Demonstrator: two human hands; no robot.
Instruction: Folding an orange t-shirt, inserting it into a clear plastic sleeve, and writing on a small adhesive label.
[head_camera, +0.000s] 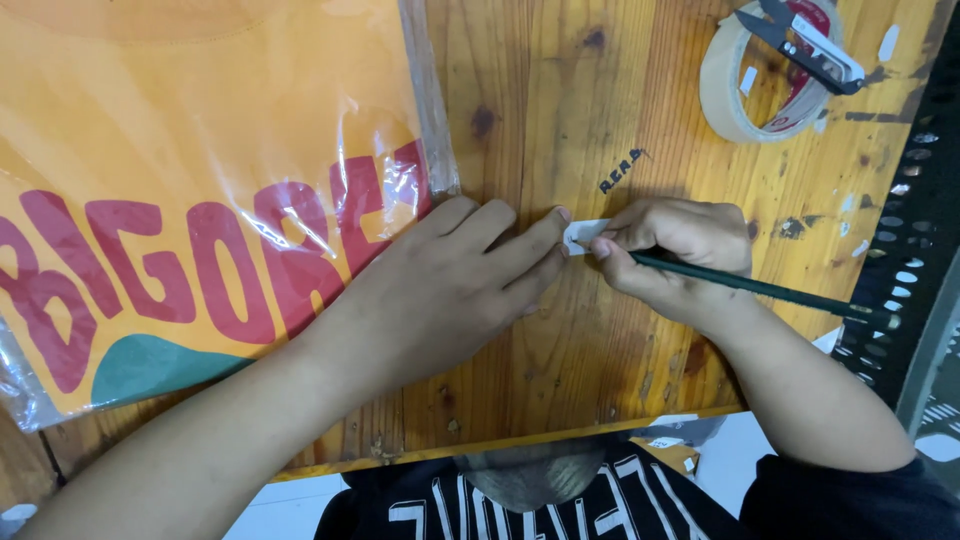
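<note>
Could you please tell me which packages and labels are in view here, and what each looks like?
Clear plastic bag: left on the wooden table; holds an orange garment with red lettering and a teal patch.
Small white label: table centre, a slip pinned by the left hand, beside the right hand holding a dark pencil.

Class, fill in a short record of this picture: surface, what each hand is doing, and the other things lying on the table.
Surface: wooden table
Left hand: flat, fingertips pinning a small white paper slip
Right hand: holds a dark green pencil, tip at the slip
Left of the hands: orange printed garment in a clear plastic bag
Top right: roll of tape with small thread snips on it
</note>
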